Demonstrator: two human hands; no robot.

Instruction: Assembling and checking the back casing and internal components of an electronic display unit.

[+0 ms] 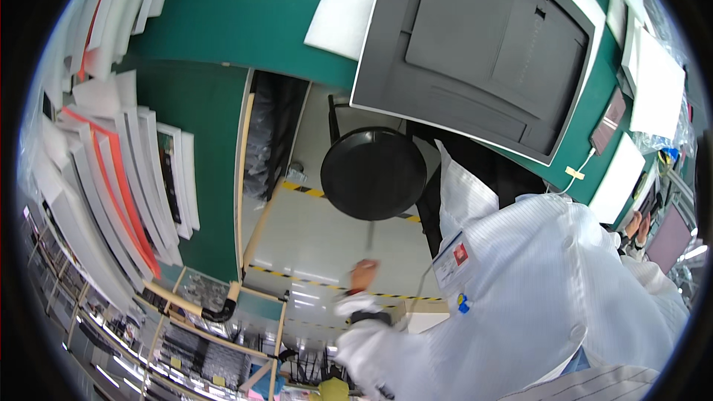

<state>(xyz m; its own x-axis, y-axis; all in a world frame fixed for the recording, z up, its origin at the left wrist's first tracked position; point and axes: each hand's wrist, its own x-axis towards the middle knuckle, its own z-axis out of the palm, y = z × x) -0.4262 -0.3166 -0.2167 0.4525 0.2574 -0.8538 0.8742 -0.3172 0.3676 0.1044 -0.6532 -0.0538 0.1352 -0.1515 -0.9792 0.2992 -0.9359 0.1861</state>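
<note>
My left hand (pixel 364 275) is away from the table, low beside my white coat, over the floor and below the stool in the picture. It is small and blurred, so its finger shape is unclear and nothing can be made out in it. My right hand is out of view. On the green table (pixel 297 37) lies a large dark grey panel (pixel 468 52) with a recessed rectangular section and a pale edge. White foam sheet (pixel 345 7) shows under and beside it. Neither of my hands touches the panel.
A round black stool (pixel 373 173) stands by the table. Upright white foam pieces (pixel 126 178), some edged orange, line the left bench. A flat brown device (pixel 609 120) with a white cable lies at right. Beyond it are another person's hands (pixel 637 224). Striped tape marks the floor.
</note>
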